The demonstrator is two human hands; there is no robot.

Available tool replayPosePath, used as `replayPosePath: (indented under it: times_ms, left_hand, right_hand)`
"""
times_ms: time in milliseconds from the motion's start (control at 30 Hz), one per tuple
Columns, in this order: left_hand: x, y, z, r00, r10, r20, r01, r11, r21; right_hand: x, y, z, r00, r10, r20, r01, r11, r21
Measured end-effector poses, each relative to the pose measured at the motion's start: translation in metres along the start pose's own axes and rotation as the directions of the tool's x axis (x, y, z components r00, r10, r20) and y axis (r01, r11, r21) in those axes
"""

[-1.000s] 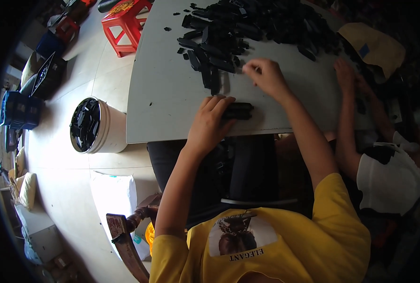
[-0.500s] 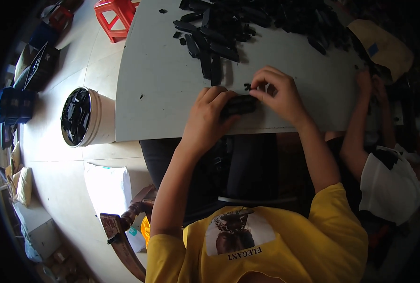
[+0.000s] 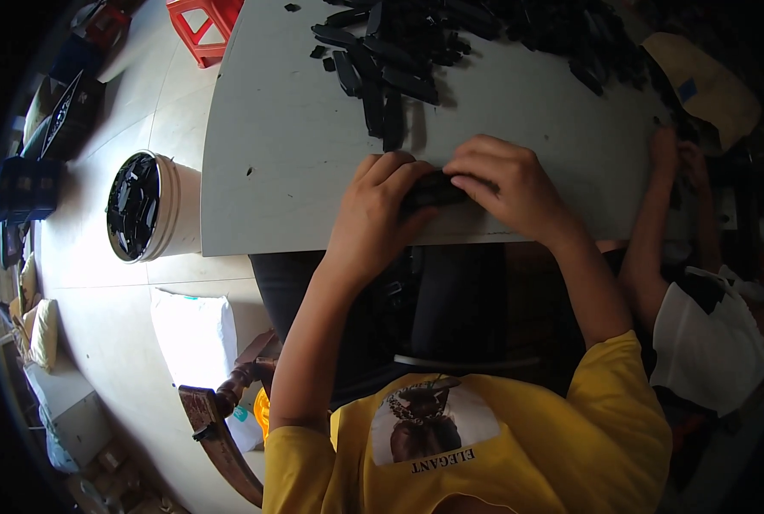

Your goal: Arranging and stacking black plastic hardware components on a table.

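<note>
Left hand (image 3: 377, 199) gripping black oblong part (image 3: 433, 193) on pale grey flat tabletop (image 3: 287, 188), near edge. Right hand (image 3: 509, 186) at part's right end; grip cannot be told.

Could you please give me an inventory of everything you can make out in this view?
Table: one, pale grey, centre
Held black part: count unclear behind fingers, black, near table edge
Loose black pieces: many, black, far side of table
Red stool: at least one, red, upper left
Bucket: one, off-white, floor left of table, filled with dark parts
White bag: one, white, lower-left floor
Chair: one, brown, lower left, partly visible
Blue crates: count unclear, blue, far left
Tan bag-like item: one, tan, upper right
Co-worker: one, white top, right
Far-left clutter: uncountable, mixed, dim
Yellow shirt: one, yellow, bottom
Left hand: one, bare, gripping held black part
Right hand: one, bare, fingertips at held black part
</note>
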State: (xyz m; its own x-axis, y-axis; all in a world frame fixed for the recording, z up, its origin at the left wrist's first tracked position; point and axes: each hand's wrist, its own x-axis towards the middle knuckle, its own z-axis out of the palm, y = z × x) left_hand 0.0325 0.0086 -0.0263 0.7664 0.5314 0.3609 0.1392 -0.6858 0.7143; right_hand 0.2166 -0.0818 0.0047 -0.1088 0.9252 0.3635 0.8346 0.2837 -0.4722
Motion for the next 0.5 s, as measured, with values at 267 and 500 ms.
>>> replayPosePath:
  times_ms: [267,500]
  left_hand:
    - [0.002,0.001,0.001,1.000,0.005,-0.011,-0.005,1.000,0.004]
    - [0.001,-0.001,0.003,0.999,0.021,-0.036,-0.020,0.999,0.035]
  right_hand:
    - [0.028,-0.010,-0.005,0.956,0.171,0.238,-0.166,0.985,-0.045]
    - [0.042,-0.010,-0.002,0.940,0.166,0.297,-0.116,0.977,-0.179]
